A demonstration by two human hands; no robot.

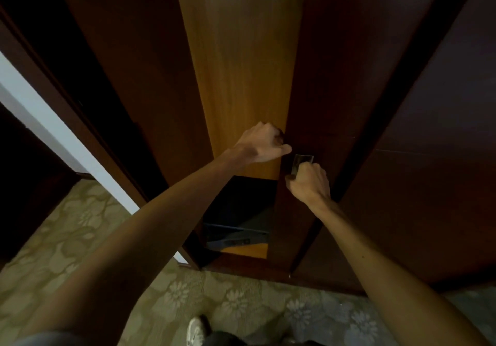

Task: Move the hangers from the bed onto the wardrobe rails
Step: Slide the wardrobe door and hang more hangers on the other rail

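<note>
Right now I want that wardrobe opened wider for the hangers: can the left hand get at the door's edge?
Probably yes: the left hand already sits at the edge of the dark wardrobe door, fingers curled round it, nothing between. The right hand grips the metal handle just below.

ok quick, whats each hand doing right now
Left hand: fingers curled round the edge of the wardrobe door.
Right hand: gripping the metal door handle.

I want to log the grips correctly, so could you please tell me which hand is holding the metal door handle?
The right hand grips the metal handle on the dark wardrobe door. The left hand, higher up, curls round that door's edge instead.
</note>
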